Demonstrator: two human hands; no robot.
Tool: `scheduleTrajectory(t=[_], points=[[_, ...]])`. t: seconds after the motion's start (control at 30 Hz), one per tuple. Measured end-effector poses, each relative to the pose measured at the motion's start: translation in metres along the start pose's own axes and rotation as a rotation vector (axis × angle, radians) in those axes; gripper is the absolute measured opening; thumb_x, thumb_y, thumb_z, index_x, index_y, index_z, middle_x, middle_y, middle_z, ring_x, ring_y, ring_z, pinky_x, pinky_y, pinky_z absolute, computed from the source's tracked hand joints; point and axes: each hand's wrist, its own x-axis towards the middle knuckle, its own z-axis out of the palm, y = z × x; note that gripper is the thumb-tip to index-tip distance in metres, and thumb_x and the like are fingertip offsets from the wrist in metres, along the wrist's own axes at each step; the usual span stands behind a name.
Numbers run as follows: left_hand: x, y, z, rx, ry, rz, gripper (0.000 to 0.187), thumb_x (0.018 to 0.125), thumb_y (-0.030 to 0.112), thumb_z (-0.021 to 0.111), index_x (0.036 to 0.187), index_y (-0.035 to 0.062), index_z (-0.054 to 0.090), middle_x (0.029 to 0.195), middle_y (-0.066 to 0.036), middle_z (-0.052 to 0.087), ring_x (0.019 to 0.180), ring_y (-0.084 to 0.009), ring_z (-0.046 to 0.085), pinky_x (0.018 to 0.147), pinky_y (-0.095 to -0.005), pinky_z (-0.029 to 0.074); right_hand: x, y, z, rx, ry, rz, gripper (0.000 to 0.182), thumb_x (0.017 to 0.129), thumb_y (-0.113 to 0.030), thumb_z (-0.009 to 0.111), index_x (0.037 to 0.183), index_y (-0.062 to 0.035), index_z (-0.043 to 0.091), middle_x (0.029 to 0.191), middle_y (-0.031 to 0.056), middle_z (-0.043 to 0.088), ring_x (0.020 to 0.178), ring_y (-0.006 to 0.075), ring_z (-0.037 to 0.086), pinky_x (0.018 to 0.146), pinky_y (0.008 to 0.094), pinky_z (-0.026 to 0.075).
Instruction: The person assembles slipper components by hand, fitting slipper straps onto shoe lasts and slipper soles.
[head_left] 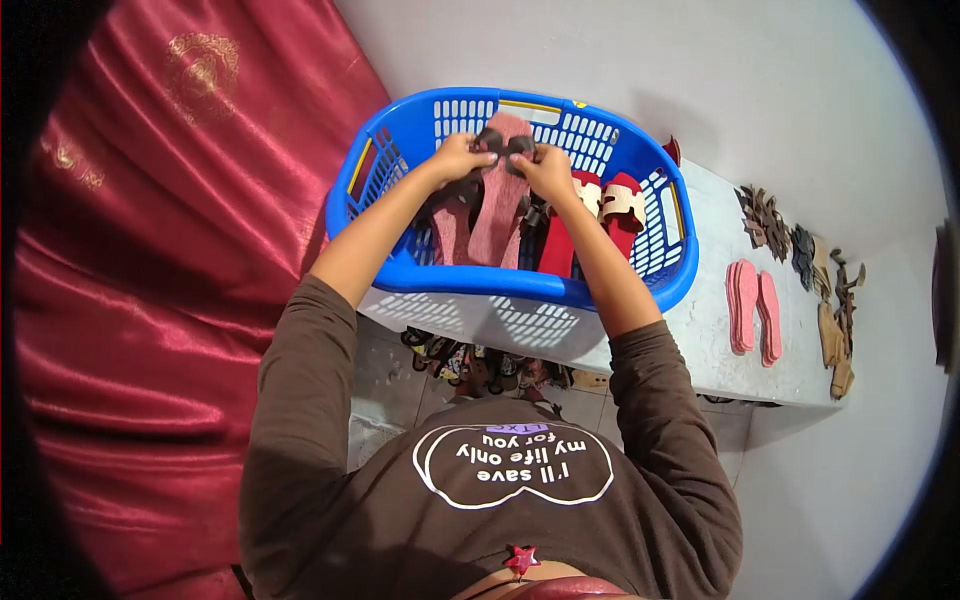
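Both of my hands are over the blue laundry basket [490, 280], gripping one pink sandal [495, 215] with dark straps. My left hand [462, 158] pinches the strap on the left side. On the other side, my right hand [545, 170] has its fingers closed on the strap's right part. Under the held sandal lie more pink sandals [450, 232], partly hidden by it. A pair of red sandals [622, 222] with cream straps rests in the basket's right half, partly behind my right forearm.
The basket stands on a white table [700, 350]. To its right lie pink soles [742, 305], dark straps [765, 220] and brown pieces [832, 335]. Shiny red curtain [180, 300] hangs at left. Several patterned sandals [460, 360] are on the floor below the table.
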Motion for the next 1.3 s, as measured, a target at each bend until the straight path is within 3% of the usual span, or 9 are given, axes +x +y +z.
scheduleTrajectory(t=[0.27, 0.43, 0.57, 0.63, 0.7, 0.73, 0.9, 1.1, 1.3], points=[[0.013, -0.031, 0.009, 0.419, -0.260, -0.208, 0.040, 0.066, 0.015, 0.075, 0.098, -0.0020, 0.057, 0.087, -0.010, 0.062, 0.074, -0.0173, 0.061, 0.062, -0.0293, 0.049, -0.006, 0.036, 0.017, -0.290, -0.276, 0.140, 0.039, 0.065, -0.035, 0.072, 0.075, 0.0019, 0.063, 0.078, 0.0206, 0.063, 0.078, 0.0324, 0.062, 0.069, 0.0385, 0.048], [0.010, -0.039, 0.027, 0.821, 0.078, 0.157, 0.048, 0.057, 0.026, 0.079, 0.089, -0.0028, 0.059, 0.084, -0.018, 0.061, 0.079, -0.0323, 0.060, 0.072, -0.0372, 0.046, -0.010, 0.045, 0.021, -0.370, -0.256, 0.144, 0.040, 0.066, -0.038, 0.071, 0.072, 0.0011, 0.063, 0.075, 0.0208, 0.062, 0.075, 0.0330, 0.062, 0.067, 0.0393, 0.047], [0.010, -0.030, 0.028, 0.843, -0.191, 0.116, 0.060, 0.056, 0.023, 0.078, 0.102, -0.0040, 0.050, 0.084, -0.021, 0.059, 0.082, -0.0332, 0.059, 0.074, -0.0385, 0.046, -0.004, 0.068, 0.030, -0.366, -0.275, 0.149, 0.041, 0.066, -0.038, 0.071, 0.076, 0.0013, 0.064, 0.074, 0.0203, 0.063, 0.075, 0.0327, 0.062, 0.067, 0.0395, 0.048], [0.010, -0.025, 0.034, 0.863, -0.296, 0.004, 0.071, 0.055, 0.025, 0.078, 0.111, -0.0017, 0.043, 0.101, -0.023, 0.055, 0.094, -0.0329, 0.055, 0.077, -0.0390, 0.045, -0.006, 0.063, 0.027, -0.371, -0.279, 0.174, 0.042, 0.066, -0.039, 0.072, 0.076, 0.0012, 0.065, 0.074, 0.0209, 0.062, 0.075, 0.0329, 0.062, 0.067, 0.0397, 0.048], [-0.006, -0.020, 0.047, 1.172, 0.088, 0.207, 0.079, 0.054, 0.027, 0.079, 0.118, 0.0018, 0.041, 0.120, -0.020, 0.045, 0.107, -0.0330, 0.047, 0.080, -0.0408, 0.044, -0.009, 0.058, 0.026, -0.378, -0.284, 0.198, 0.042, 0.065, -0.039, 0.072, 0.076, 0.0012, 0.065, 0.074, 0.0215, 0.062, 0.075, 0.0332, 0.062, 0.068, 0.0400, 0.048], [-0.009, -0.009, 0.049, 1.151, -0.053, 0.173, 0.100, 0.051, 0.033, 0.080, 0.130, 0.0023, 0.027, 0.137, -0.019, 0.024, 0.122, -0.0367, 0.031, 0.092, -0.0484, 0.036, -0.011, 0.057, 0.026, -0.408, -0.255, 0.172, 0.042, 0.065, -0.038, 0.071, 0.076, 0.0017, 0.065, 0.074, 0.0226, 0.062, 0.075, 0.0341, 0.062, 0.069, 0.0404, 0.048], [-0.021, -0.023, 0.062, 1.316, -0.420, 0.511, 0.140, 0.033, 0.052, 0.081, 0.137, 0.0006, 0.003, 0.142, -0.022, 0.005, 0.132, -0.0354, 0.007, 0.100, -0.0603, 0.009, -0.008, 0.077, 0.040, -0.392, -0.178, 0.177, 0.040, 0.067, -0.035, 0.067, 0.074, 0.0043, 0.064, 0.074, 0.0256, 0.060, 0.075, 0.0371, 0.061, 0.070, 0.0420, 0.049], [-0.003, -0.049, 0.080, 1.429, -0.434, 0.418, 0.139, 0.036, 0.045, 0.082, 0.137, 0.0010, -0.002, 0.143, -0.022, -0.006, 0.133, -0.0359, -0.001, 0.102, -0.0574, 0.006, -0.001, 0.084, 0.040, -0.486, -0.226, 0.193, 0.032, 0.067, -0.027, 0.063, 0.073, 0.0051, 0.063, 0.078, 0.0255, 0.061, 0.076, 0.0376, 0.061, 0.070, 0.0417, 0.049], [0.005, -0.047, 0.097, 1.559, -0.578, 0.147, 0.095, 0.066, 0.024, 0.066, 0.140, 0.0150, 0.007, 0.145, -0.014, -0.009, 0.135, -0.0282, -0.005, 0.106, -0.0472, 0.006, -0.002, 0.028, -0.004, -0.425, -0.186, 0.191, 0.031, 0.064, -0.022, 0.064, 0.075, 0.0065, 0.062, 0.077, 0.0270, 0.060, 0.077, 0.0373, 0.061, 0.070, 0.0413, 0.050]])
